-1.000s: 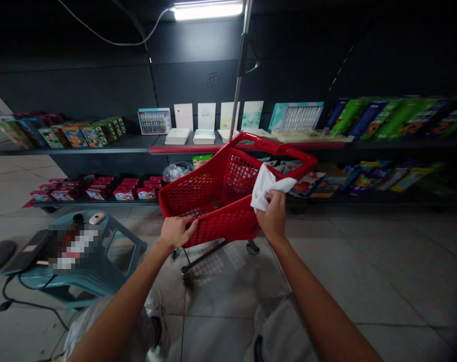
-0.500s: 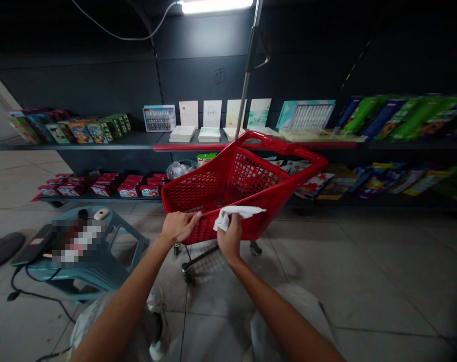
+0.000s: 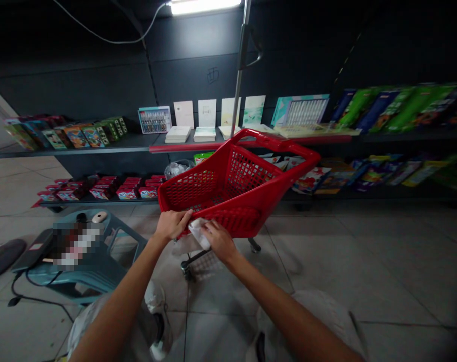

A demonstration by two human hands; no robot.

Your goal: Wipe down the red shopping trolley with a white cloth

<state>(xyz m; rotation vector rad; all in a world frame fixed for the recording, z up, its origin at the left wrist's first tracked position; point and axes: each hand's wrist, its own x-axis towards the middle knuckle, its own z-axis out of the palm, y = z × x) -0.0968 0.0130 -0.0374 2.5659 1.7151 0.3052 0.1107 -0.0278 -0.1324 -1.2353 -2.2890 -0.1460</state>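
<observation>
A red plastic shopping cart [image 3: 247,193] stands sideways in front of me, its handle up at the right and its wheels on the floor. My left hand [image 3: 171,224] grips the cart's rim at the near left corner, fingers wrapped over the edge. Against the near side wall, just below the rim, my right hand [image 3: 217,240] holds a white cloth [image 3: 198,232]. The cloth hangs slightly blurred to the left of the fingers, close beside my left hand. No inside contents of the basket can be made out.
Behind the cart runs a dark shelf [image 3: 130,147] with boxes, booklets and snack bags. A metal pole [image 3: 236,95] rises behind the basket. At the left stands a blue-grey plastic stool [image 3: 117,259] with a device and cable. My shoes [image 3: 158,311] are below.
My right hand has moved left and slightly down along the cart's side with the cloth, nearer my left hand. The left hand keeps its grip on the rim. The view has shifted slightly.
</observation>
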